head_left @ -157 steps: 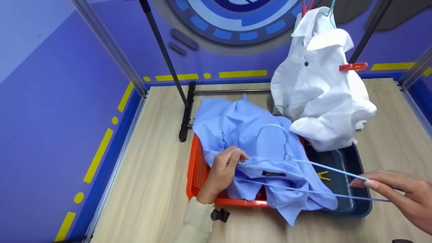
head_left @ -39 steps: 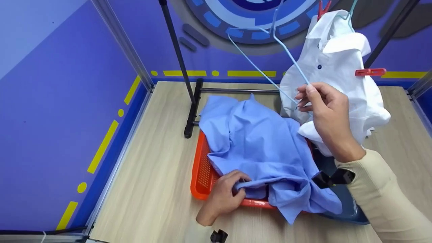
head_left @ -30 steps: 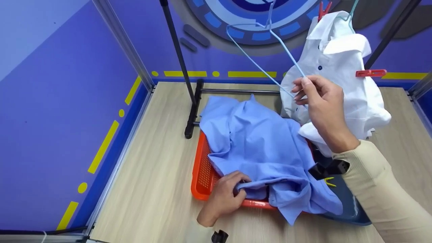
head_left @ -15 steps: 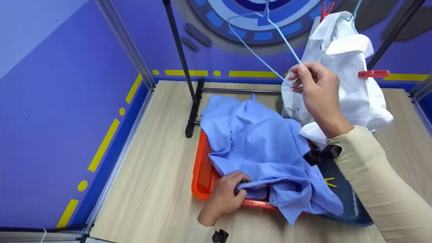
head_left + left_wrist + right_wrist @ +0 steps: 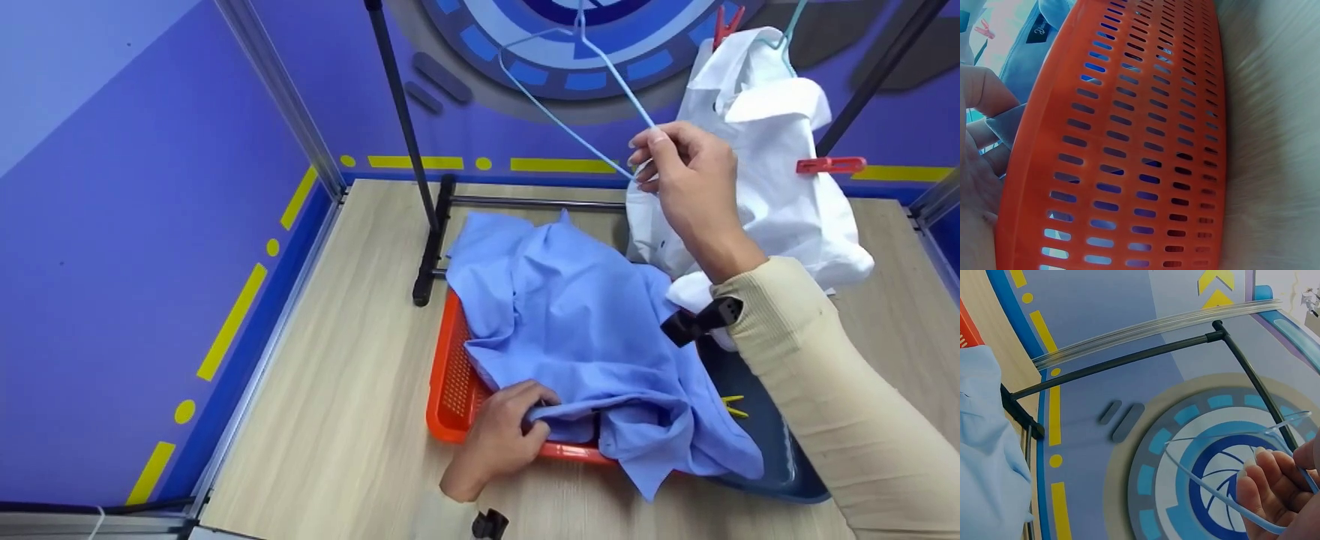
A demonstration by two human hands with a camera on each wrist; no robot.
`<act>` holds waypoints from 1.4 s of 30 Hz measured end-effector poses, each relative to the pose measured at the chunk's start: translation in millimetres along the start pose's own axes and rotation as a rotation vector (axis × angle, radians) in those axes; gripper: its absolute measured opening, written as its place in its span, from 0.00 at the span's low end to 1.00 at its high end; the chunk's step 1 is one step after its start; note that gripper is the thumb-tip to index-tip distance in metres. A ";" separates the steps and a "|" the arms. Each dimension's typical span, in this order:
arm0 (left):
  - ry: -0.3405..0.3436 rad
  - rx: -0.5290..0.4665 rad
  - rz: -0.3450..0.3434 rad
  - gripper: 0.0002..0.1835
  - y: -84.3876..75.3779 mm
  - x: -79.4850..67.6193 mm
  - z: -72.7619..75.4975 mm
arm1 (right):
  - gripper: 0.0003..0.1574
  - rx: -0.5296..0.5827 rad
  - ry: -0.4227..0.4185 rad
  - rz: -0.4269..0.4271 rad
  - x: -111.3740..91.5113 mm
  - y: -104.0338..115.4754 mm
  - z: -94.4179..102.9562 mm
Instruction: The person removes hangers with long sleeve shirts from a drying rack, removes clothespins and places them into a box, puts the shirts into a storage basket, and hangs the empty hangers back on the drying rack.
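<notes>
blue shirt across orange basket

Up goes the eye to the right hand, high and reaching forward, thumb pinching against bent fingers. Behind it the right wrist shows bare, and the right arm, sleeved in beige, slants in from the person's right side. Down low, well apart, there's the left hand, gripping too: knuckles up, fingers arched over, thumb opposite them.
</notes>
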State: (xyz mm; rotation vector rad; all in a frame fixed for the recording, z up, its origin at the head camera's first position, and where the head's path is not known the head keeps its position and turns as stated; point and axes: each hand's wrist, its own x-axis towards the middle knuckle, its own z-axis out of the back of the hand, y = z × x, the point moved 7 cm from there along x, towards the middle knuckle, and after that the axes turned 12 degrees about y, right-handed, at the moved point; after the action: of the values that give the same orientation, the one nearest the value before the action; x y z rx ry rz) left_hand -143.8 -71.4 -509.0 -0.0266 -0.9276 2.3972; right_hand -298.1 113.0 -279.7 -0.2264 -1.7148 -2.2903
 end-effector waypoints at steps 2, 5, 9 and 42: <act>0.001 0.000 0.001 0.15 -0.3 0.0 -0.1 | 0.17 -0.005 0.011 -0.007 3.1 -3.8 -1.6; 0.001 0.006 0.003 0.15 -0.5 -0.1 -0.3 | 0.17 0.004 0.025 -0.024 4.2 -5.5 -5.2; -0.009 0.026 -0.003 0.15 -1.6 0.3 0.4 | 0.16 0.017 0.041 -0.045 2.4 -1.8 -11.7; -0.009 0.025 -0.001 0.15 0.4 0.2 -0.9 | 0.16 -0.005 0.119 -0.001 27.0 -18.1 -68.0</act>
State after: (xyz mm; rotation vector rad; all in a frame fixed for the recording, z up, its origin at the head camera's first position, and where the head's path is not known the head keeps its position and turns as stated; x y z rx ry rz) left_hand -144.0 -71.0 -509.9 -0.0060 -0.9010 2.4096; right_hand -326.8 49.4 -308.0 -0.0884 -1.6508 -2.2602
